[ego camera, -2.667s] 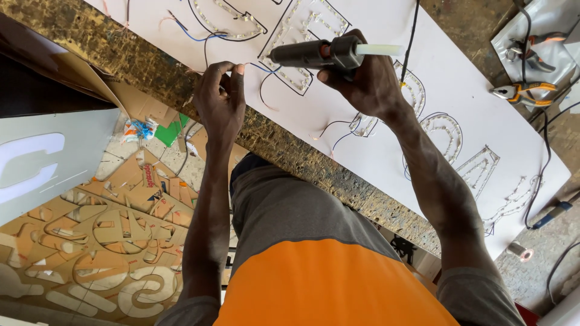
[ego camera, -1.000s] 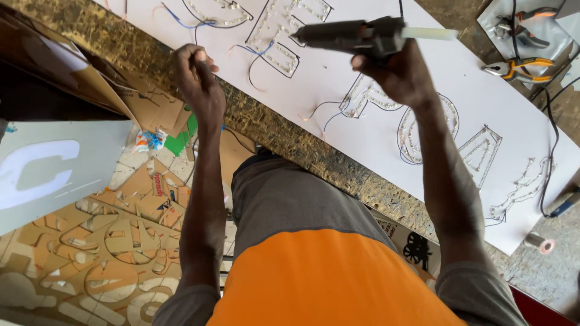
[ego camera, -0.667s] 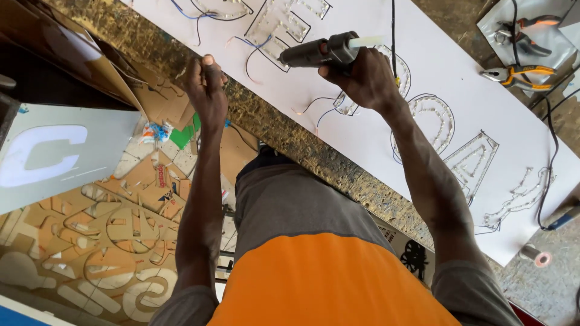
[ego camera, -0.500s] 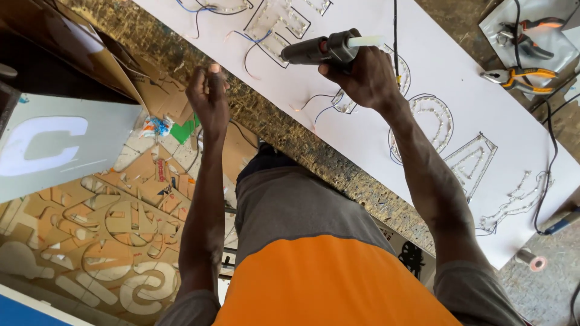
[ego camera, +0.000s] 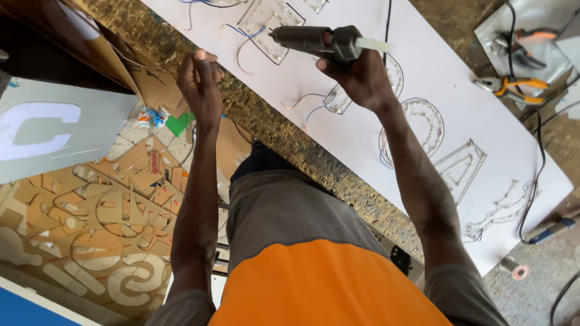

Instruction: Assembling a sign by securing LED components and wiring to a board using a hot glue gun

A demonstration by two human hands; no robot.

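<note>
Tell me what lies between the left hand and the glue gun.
In the head view: the table's rough edge, then white board with loose wires.

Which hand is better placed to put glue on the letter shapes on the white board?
The right hand. It holds the glue gun above the letter shapes. The left hand is empty, off the white board.

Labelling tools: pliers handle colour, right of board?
Orange with black, on the pliers; head view.

We lose the clear outlined letter shapes [ego camera: 266,24] at the top edge; our right hand [ego camera: 356,75] covers the grey glue gun's [ego camera: 314,41] grip.
</note>
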